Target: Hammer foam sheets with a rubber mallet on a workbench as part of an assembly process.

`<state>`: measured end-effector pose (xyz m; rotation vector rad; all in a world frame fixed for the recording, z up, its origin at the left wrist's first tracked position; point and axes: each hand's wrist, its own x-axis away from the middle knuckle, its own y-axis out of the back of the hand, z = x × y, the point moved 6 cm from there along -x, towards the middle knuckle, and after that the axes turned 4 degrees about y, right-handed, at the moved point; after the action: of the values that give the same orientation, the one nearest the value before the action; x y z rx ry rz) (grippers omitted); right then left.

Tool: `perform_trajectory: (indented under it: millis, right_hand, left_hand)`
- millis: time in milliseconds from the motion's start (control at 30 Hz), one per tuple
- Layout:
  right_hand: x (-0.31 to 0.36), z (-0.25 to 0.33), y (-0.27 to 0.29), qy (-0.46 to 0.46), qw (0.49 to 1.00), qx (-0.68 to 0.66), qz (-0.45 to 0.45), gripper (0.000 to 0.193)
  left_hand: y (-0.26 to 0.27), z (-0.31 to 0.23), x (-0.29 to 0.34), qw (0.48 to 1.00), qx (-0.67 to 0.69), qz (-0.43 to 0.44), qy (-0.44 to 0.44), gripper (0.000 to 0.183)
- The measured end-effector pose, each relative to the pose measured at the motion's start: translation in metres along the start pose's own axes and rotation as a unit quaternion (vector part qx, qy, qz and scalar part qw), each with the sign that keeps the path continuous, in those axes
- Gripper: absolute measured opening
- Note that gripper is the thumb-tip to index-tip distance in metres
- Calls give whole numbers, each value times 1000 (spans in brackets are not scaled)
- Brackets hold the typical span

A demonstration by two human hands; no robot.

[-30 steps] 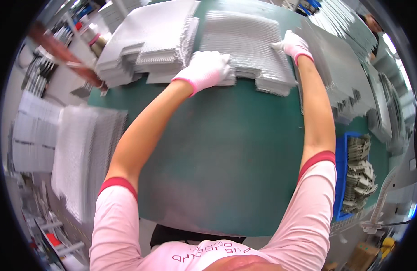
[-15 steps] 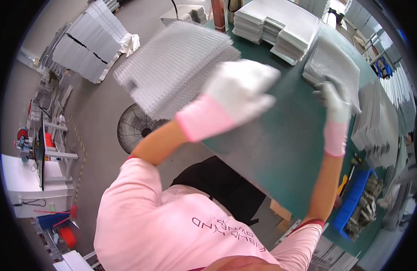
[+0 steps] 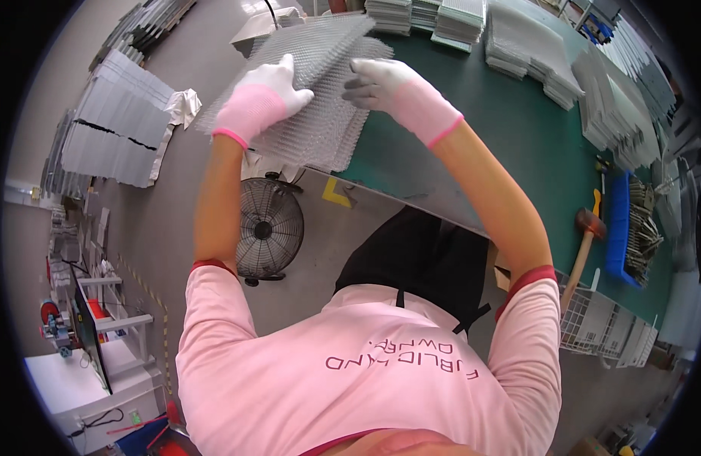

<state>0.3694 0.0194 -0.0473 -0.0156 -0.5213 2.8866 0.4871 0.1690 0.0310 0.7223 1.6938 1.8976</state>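
In the upper left of the head view, a pile of translucent, mesh-textured sheets [image 3: 331, 125] lies at the table's left end. Its top sheet [image 3: 328, 42] sits turned at an angle to the ones below. My left hand [image 3: 263, 95], in a white glove with a pink cuff, rests on the pile, its thumb and a finger spread apart; its other fingers are hard to make out. My right hand [image 3: 388, 87], gloved alike, is at the pile's right edge with fingers stretched out and grey fingertips toward the sheets. I see nothing held in it.
The green table [image 3: 442, 167] carries more sheet stacks [image 3: 525, 49] along its far side. At right lie a mallet [image 3: 590, 224] and a blue bin [image 3: 618, 228] of metal parts. A floor fan [image 3: 263, 228] stands below the pile; panel stacks [image 3: 111, 129] stand at far left.
My right hand has come left from the sheets at the table's right to the pile's edge. My left hand has moved left onto the pile. The view has shifted.
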Motion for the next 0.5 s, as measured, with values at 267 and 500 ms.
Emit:
perform_trajectory:
  millis: [267,500]
  right_hand:
    - [-64,22,-71,263,836,480,34,71]
    - [-107,46,-66,86,973,213,-39,36]
  left_hand:
    - [45,-7,42,997,-27,-76,-14,60]
    - [-33,-27,107,929,151,-231,-246,29]
